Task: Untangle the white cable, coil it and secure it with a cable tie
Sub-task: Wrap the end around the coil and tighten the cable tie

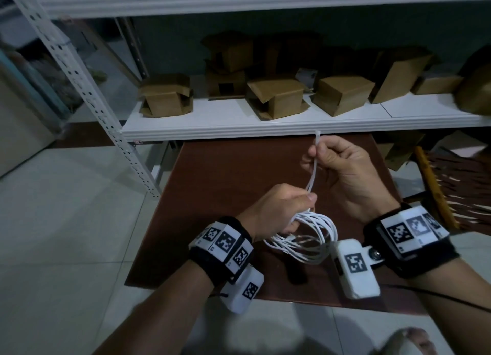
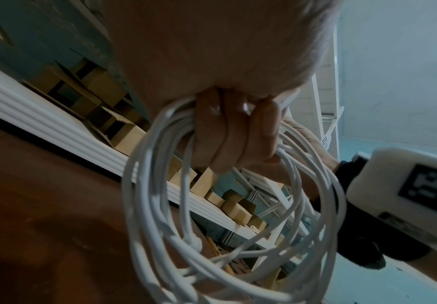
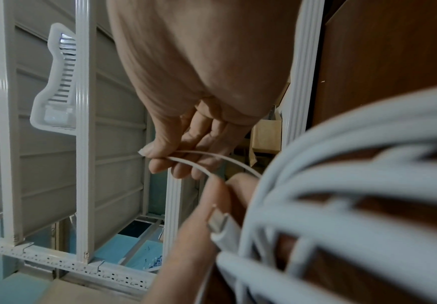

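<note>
The white cable (image 1: 308,235) hangs as a loose coil of several loops above the brown table (image 1: 212,184). My left hand (image 1: 276,208) grips the top of the coil (image 2: 212,226), fingers curled round the bunched strands. A thin white cable tie (image 1: 393,166) runs up from that grip, both of its strands rising side by side. My right hand (image 1: 342,163) pinches the tie's two strands (image 3: 186,158) between thumb and fingers, with the tie's tip sticking out above the fist. A cable plug (image 3: 220,224) lies against the left hand by the coil.
A white metal shelf (image 1: 292,123) with several cardboard boxes (image 1: 276,97) stands just behind the table. A perforated shelf post (image 1: 87,89) slants at the left. A dark object (image 1: 295,272) lies on the table under the coil. Pale floor tiles surround the table.
</note>
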The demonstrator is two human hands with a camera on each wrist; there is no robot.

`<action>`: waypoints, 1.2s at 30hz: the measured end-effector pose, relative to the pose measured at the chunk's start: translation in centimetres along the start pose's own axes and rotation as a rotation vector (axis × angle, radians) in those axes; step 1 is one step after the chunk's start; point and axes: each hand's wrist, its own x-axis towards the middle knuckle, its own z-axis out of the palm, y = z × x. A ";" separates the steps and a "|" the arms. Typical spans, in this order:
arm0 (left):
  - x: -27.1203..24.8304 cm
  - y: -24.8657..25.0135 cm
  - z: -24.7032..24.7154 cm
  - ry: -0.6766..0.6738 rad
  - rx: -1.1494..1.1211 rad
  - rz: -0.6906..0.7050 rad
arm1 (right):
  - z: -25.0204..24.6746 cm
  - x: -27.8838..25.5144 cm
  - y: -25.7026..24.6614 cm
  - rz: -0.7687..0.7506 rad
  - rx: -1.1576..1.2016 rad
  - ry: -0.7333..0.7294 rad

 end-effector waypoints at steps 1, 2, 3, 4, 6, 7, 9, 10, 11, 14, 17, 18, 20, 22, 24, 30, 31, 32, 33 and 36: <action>0.0 0.1 -0.1 0.006 -0.015 0.017 | -0.2 0.0 0.0 -0.004 -0.010 -0.001; -0.1 0.1 -0.2 0.011 -0.035 0.040 | -0.3 0.0 0.1 -0.005 -0.020 -0.001; -0.1 0.3 -0.4 0.017 -0.051 0.068 | -0.5 0.0 0.2 -0.003 -0.033 -0.001; -0.2 0.5 -0.6 0.030 -0.061 0.094 | -0.7 -0.1 0.2 0.005 -0.042 -0.005; -0.2 0.7 -0.9 0.074 -0.093 0.134 | -0.9 -0.2 0.4 0.020 -0.059 -0.020; -0.2 0.9 -1.1 0.104 -0.105 0.146 | -1.0 -0.2 0.4 0.025 -0.078 -0.030; 0.0 0.9 -1.3 0.184 -0.092 0.158 | -1.0 -0.4 0.6 0.037 -0.129 -0.054; 0.2 0.8 -1.4 0.213 -0.079 0.159 | -1.0 -0.5 0.7 0.039 -0.152 -0.068; 0.4 0.6 -1.5 0.232 -0.065 0.157 | -1.0 -0.6 0.7 0.038 -0.172 -0.080; 0.7 -0.1 -1.5 0.255 -0.063 0.159 | -0.9 -0.8 0.6 0.027 -0.207 -0.099; 0.9 -0.3 -1.4 0.274 -0.083 0.163 | -0.7 -0.8 0.6 0.009 -0.228 -0.079; 0.9 -0.3 -1.4 0.283 -0.080 0.175 | -0.7 -0.8 0.6 0.000 -0.230 -0.068; 1.0 -0.1 -1.5 0.326 -0.079 0.197 | -0.7 -0.8 0.7 -0.011 -0.228 -0.039; 1.1 0.0 -1.6 0.388 -0.123 0.216 | -0.7 -0.8 0.8 -0.015 -0.210 0.005; 1.2 -0.2 -1.6 0.455 -0.166 0.216 | -0.8 -0.7 1.0 -0.021 -0.182 0.053; 1.2 0.0 -1.7 0.563 -0.166 0.288 | -0.8 -0.7 1.2 -0.033 -0.217 0.069; 1.2 0.1 -1.7 0.572 -0.174 0.302 | -0.8 -0.7 1.2 -0.041 -0.222 0.064; 1.1 0.2 -1.6 0.581 -0.181 0.311 | -0.7 -0.7 1.1 -0.054 -0.235 0.058; 1.1 0.2 -1.5 0.587 -0.187 0.321 | -0.7 -0.7 1.0 -0.068 -0.253 0.048; 1.1 0.3 -1.5 0.615 -0.200 0.358 | -0.7 -0.6 1.1 -0.110 -0.331 0.016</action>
